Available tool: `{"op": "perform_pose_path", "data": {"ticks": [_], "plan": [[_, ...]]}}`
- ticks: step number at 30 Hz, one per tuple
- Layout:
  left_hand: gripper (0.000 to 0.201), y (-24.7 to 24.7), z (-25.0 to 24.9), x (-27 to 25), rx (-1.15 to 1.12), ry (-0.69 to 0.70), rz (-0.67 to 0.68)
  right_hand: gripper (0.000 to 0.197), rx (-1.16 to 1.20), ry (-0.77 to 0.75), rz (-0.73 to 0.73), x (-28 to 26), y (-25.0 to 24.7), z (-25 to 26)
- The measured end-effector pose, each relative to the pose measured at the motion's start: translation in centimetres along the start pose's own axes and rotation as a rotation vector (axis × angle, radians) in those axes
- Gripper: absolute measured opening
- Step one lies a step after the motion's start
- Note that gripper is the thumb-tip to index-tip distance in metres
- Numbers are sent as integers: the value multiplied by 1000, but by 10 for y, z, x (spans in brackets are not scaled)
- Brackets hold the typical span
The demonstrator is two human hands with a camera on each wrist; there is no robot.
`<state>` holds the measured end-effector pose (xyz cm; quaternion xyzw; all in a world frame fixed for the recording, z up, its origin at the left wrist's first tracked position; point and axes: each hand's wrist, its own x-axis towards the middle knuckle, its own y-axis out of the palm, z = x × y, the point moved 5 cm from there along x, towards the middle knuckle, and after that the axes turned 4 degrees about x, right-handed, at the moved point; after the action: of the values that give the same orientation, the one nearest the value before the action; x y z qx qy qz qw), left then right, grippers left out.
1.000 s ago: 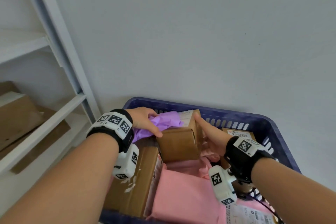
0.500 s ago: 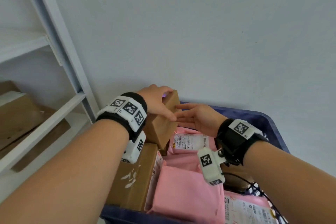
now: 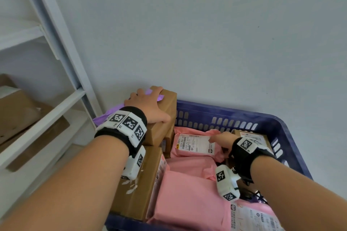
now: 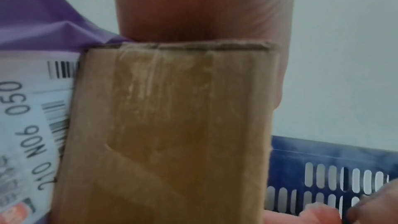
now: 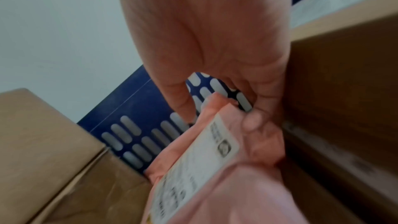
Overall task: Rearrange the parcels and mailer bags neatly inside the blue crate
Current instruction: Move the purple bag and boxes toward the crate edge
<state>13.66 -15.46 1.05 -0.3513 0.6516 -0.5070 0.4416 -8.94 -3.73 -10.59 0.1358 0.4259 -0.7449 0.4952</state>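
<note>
Crate (image 3: 277, 124): dark blue, rows of pale slots along wall. Small box (image 3: 163, 118): plain brown cardboard, glossy tan tape strip. Mailer bag (image 3: 150, 93) under left hand: purple, with white label, black barcode and digits. Labelled mailer (image 3: 195, 146): pink, white label with black print. Front mailer (image 3: 187, 199): plain pink. Long box (image 3: 139, 189): brown, white torn-label scraps. Wrist bands (image 3: 124, 124): black, with white blocks carrying black-and-white square markers. Wall (image 3: 206, 33): pale grey-white. Shelf frame (image 3: 56, 30): white.

White shelf rack (image 3: 56, 103) (cardboard (image 3: 16, 110) inside), grey wall (image 3: 206, 33).
</note>
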Motion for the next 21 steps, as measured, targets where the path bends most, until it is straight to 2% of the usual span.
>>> {"op": "perform_pose_path", "data": {"ticks": [3, 6, 7, 10, 11, 13, 16, 19, 21], "plan": [[104, 3, -1, 1, -17, -10, -15, 34, -137, 32, -6, -11, -3, 7], [101, 4, -2, 0, -37, -12, -28, 31, -146, -121, -25, -20, 5, 29], [99, 4, -3, -1, -38, -10, -32, 35, -124, -192, -39, -22, 5, 40], [92, -1, -10, -3, -41, 14, -98, 39, -30, -272, -125, -44, -8, 71], [89, -5, -12, -3, -56, 33, -133, 37, 19, -302, -114, -52, -12, 80], [91, -9, -16, -2, -94, 95, -176, 39, 135, -345, 36, -63, -12, 94], [112, -4, -24, -1, -19, 232, -113, 50, 241, -324, 357, -75, 5, 98], [119, 4, -29, -1, 126, 318, -45, 40, 366, -311, 445, -71, 12, 88], [103, 5, -35, -2, 154, 342, -3, 38, 388, -315, 501, -66, 13, 78]]}}
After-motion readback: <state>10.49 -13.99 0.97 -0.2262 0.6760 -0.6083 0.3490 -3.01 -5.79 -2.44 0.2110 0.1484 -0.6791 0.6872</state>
